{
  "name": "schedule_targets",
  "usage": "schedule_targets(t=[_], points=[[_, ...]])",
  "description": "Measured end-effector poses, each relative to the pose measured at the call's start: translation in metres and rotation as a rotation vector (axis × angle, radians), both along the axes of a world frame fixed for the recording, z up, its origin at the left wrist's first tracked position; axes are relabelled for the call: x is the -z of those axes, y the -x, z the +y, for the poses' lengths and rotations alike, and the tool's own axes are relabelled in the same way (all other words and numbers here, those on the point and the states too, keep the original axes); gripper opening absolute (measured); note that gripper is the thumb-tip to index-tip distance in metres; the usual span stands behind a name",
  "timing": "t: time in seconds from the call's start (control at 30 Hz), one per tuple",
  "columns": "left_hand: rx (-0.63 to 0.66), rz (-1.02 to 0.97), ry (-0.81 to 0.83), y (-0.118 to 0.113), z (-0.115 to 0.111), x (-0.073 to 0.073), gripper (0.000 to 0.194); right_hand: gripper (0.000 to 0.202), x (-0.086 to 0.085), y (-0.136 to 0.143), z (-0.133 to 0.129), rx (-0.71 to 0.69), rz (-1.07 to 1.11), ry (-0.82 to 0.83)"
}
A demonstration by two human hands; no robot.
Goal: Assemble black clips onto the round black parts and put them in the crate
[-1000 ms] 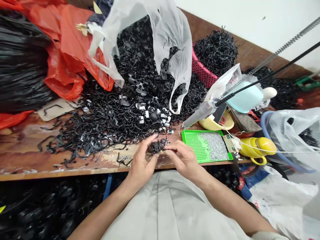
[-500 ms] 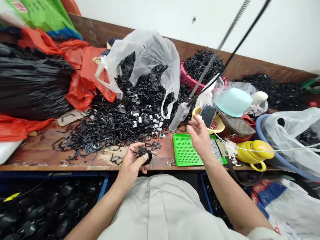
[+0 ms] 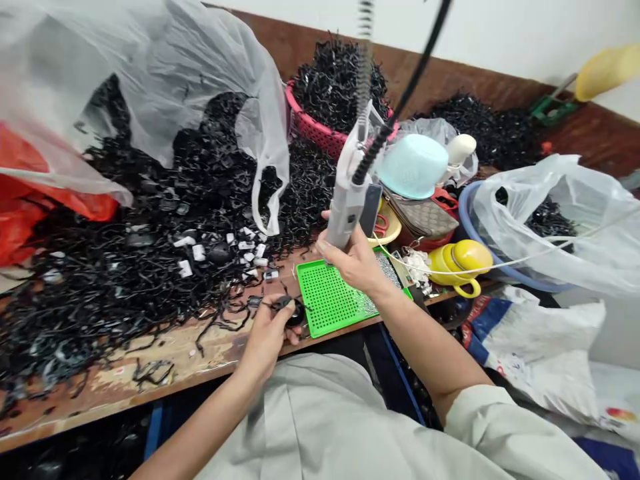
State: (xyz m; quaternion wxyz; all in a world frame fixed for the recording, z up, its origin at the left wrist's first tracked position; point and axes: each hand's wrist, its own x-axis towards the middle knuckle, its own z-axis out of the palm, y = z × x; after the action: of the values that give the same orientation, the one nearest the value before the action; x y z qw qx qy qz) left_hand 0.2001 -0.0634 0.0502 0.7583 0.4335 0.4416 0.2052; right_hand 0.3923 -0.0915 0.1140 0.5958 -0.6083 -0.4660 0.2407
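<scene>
The left hand is closed around a small black part, thumb on top, at the front edge of the desk, just beside the green tray. The right hand grips an upright grey power tool with a black cable, above the tray. Small silvery pieces fill the tray's right part; bare perforated floor shows at its left. Behind, a pink basket is heaped with black strips. A yellow bowl holds something with red loops, with a dark phone at its left side. At the right, a blue basin holds a translucent bag with black pieces inside. A large whitish bag stands over more black pieces at the left
</scene>
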Motion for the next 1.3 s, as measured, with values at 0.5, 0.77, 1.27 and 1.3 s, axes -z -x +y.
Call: schedule_targets(t=[0.5,0.77,1.27,1.3], points=[[-0.111,0.041,-0.019,-0.011,-0.004,0.004,0.037,0.028,0.057,-0.019,-0.001,0.330,0.157,-0.071],[-0.112,0.035,-0.027,-0.011,-0.004,0.008,0.039,0.030,0.058,-0.016,-0.004,0.350,0.096,-0.103],[-0.105,0.000,-0.026,-0.010,-0.008,0.006,0.040,0.033,0.021,0.077,-0.015,0.084,0.472,-0.220],[-0.103,-0.006,-0.024,-0.009,-0.008,0.006,0.041,0.030,0.025,0.077,-0.014,0.096,0.445,-0.198]])
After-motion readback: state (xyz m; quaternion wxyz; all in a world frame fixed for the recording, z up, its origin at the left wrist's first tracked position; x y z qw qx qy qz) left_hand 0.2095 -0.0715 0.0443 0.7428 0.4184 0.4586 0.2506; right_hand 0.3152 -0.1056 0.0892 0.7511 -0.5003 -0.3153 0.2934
